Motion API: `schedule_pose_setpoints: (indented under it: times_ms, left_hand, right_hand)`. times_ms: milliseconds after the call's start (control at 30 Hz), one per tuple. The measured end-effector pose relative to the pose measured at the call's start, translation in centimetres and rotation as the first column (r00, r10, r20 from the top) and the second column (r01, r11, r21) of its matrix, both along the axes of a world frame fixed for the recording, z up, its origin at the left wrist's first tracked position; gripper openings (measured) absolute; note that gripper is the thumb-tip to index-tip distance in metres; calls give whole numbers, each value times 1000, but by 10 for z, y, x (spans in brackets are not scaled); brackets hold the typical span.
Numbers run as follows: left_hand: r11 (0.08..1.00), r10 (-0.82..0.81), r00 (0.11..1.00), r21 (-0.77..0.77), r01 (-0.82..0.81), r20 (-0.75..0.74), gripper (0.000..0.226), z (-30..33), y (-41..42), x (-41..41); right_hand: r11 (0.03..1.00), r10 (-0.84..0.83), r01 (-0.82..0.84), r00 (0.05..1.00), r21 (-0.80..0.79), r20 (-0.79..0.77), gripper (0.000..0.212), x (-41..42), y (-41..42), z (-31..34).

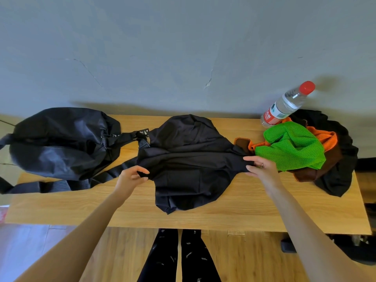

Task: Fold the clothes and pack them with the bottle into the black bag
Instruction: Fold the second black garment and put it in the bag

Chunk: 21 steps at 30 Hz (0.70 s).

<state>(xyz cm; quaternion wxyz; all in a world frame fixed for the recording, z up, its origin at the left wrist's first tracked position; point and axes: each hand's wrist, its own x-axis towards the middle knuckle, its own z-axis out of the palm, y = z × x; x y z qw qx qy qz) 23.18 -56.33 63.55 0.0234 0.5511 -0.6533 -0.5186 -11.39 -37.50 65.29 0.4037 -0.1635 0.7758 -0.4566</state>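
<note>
Two hands reach over the wooden counter [264,210] and both grasp the same black garment [189,159], which lies spread across the middle of the counter. The left hand [130,178] has its fingers curled, pinching the garment's left edge between thumb and fingertips. The right hand [261,166] grips the garment's right edge, thumb on top and fingers tucked under the cloth; a ring shows on one finger. Between the hands the fabric runs in long creases, its far part humped up and its near part hanging in a rumpled flap toward the counter's near edge. At the left end of the counter sits the black bag [59,143], bulky and rounded, with its wide black strap [61,185] trailing along the counter toward the left hand. At the right end lies a heap of clothes: a bright green mesh piece [293,147] on top, an orange mesh piece [325,139] under it, a brown piece [317,171] below those, and another black garment [335,180] beneath, draping off the right end. The clear plastic bottle [284,106] with a red cap and red label stands at the far right, just behind the heap, close to the grey wall [183,47].
</note>
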Motion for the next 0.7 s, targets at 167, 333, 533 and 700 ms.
schedule_pose_setpoints:
  times_ms: [167, 333, 533, 700]
  left_hand:
    - [993, 75, 995, -89, -81, -65, 22, 16, -9, 3]
    - [989, 52, 995, -136, -64, -90, 26, 46, -25, 3]
    - [976, 49, 987, -201, -79, -152, 28, 81, -44, -1]
    - [946, 5, 987, -319, -57, -161, 26, 110, -58, -6]
  right_hand:
    - [1000, 7, -7, 999, 4, -51, 29, -4, -1, 11]
    - [997, 49, -54, 995, -52, -89, 29, -14, -3, 27]
    - [981, 99, -123, 983, -149, -157, 30, -31, -9, 55]
    - [974, 97, -137, 972, -179, -213, 30, -44, -14, 81]
